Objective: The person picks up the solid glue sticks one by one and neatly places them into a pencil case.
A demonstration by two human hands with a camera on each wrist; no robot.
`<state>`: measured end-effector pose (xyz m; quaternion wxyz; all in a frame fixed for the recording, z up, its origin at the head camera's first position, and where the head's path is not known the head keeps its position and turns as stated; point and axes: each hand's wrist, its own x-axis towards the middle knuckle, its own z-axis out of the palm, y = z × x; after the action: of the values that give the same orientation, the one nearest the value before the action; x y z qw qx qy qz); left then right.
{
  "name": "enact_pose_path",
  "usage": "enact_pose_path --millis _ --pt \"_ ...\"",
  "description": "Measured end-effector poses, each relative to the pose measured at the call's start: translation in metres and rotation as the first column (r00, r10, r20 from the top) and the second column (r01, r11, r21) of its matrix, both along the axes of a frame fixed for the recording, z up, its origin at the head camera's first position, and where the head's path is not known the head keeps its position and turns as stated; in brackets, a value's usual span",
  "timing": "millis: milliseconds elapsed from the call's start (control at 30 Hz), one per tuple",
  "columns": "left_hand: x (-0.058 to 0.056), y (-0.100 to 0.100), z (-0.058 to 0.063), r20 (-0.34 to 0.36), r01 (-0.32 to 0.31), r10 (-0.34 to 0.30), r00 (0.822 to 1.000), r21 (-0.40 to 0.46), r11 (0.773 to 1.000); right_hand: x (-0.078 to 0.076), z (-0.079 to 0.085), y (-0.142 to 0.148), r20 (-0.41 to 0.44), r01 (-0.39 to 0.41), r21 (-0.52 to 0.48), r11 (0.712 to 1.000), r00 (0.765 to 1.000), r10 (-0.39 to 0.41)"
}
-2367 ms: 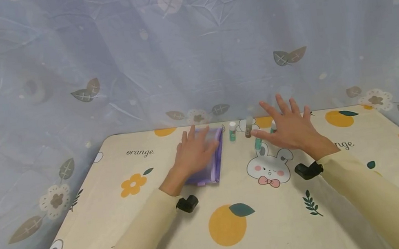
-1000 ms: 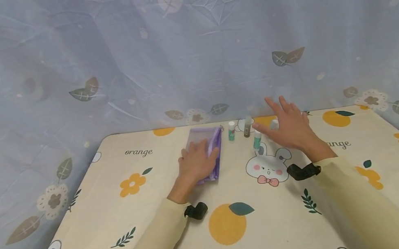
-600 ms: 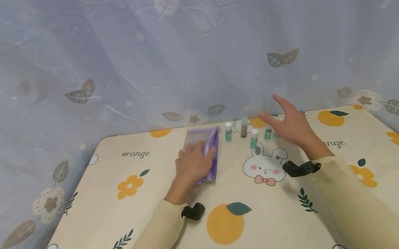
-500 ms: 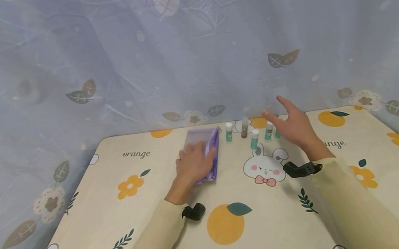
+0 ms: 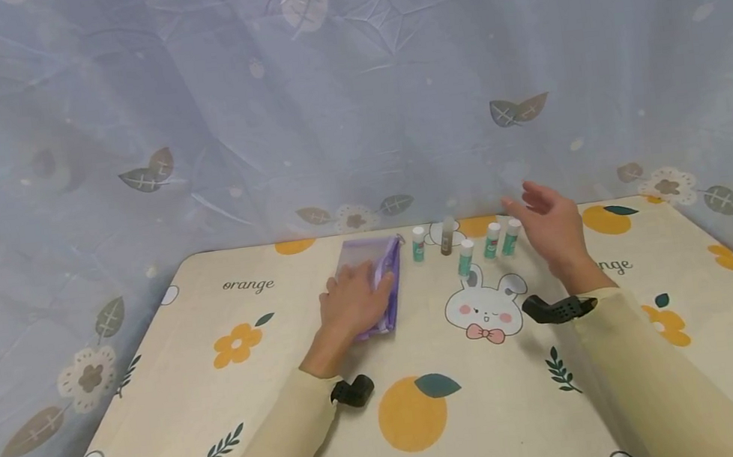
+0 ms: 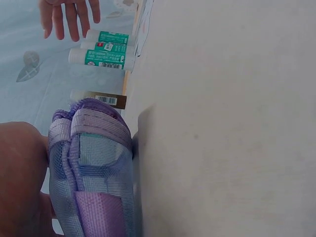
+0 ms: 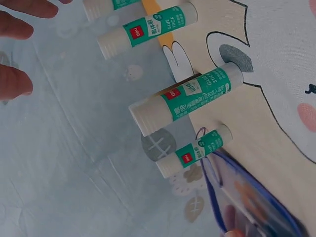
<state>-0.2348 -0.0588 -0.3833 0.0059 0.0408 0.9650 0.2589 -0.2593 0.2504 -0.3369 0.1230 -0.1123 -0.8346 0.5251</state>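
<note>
Touching the purple pouch (image 5: 392, 262), left fingers (image 5: 362, 272) lie relaxed; right fingers (image 5: 542, 196) hang loose near glue sticks (image 5: 465, 259).

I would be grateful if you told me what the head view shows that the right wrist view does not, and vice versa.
Only the head view shows the beige sleeves, the black wrist devices and the printed word "orange". Only the right wrist view shows legible "GLUE STICK" lettering on the labels. Both show four green glue sticks, the purple pouch, at least part of the rabbit print, and part of the right hand.
</note>
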Motion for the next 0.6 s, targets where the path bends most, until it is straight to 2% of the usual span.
enact_pose_path --millis 233,433,600 --pt "-0.0010 -0.0017 -0.0022 -0.007 -0.003 0.003 1.000 -0.003 1.000 -0.0009 -0.0025 0.0029 0.011 0.027 -0.123 0.992 1.000 -0.026" --pt "-0.0006 -0.0019 -0.0023 -0.005 -0.003 0.003 1.000 0.001 1.000 -0.0010 -0.0022 0.0048 0.038 0.026 -0.239 0.971 0.999 -0.017" --pt "-0.0005 -0.0010 -0.0017 -0.009 -0.002 0.002 1.000 0.001 1.000 -0.0021 -0.0052 0.0060 0.043 0.040 -0.289 0.957 0.999 -0.028"
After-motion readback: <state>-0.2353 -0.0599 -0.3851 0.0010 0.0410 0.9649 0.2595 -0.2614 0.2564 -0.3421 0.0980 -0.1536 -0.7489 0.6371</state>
